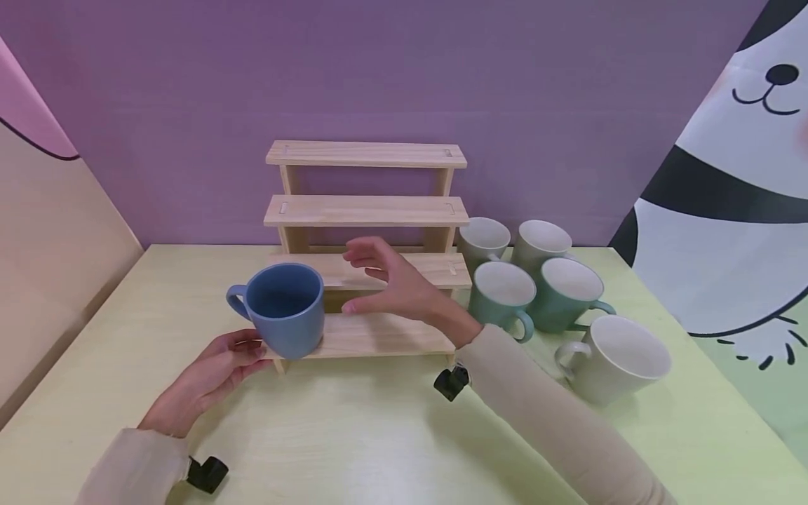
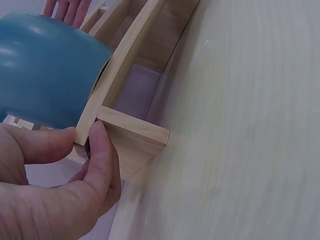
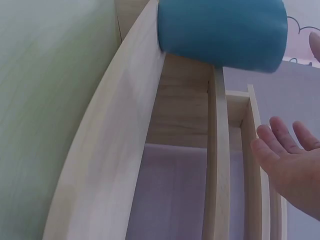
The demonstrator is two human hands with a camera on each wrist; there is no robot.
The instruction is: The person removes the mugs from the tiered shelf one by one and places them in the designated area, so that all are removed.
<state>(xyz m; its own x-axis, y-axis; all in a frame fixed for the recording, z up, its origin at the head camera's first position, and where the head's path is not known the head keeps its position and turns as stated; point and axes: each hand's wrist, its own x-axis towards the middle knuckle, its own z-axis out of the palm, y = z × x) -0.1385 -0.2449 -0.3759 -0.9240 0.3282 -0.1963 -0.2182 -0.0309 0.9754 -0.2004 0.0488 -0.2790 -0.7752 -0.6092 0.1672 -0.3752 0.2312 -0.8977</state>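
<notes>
A blue mug (image 1: 287, 315) stands upright at the left end of the lowest step of a wooden tiered rack (image 1: 379, 337), its handle pointing left. My left hand (image 1: 211, 379) pinches the left end of that step between thumb and fingers, just below the mug; the left wrist view shows this grip on the board (image 2: 92, 117). My right hand (image 1: 400, 284) hovers over the lower steps, right of the mug and apart from it. Its fingers are spread and loosely bent, with nothing between them and the thumb. In the right wrist view the mug (image 3: 222, 32) rests on the board.
Right of the rack stand several mugs: two pale ones at the back, such as the grey one (image 1: 543, 242), green ones (image 1: 501, 298) in the middle, and a white mug (image 1: 618, 361) nearest. A purple backdrop (image 1: 379, 70) rises behind the table (image 1: 353, 442).
</notes>
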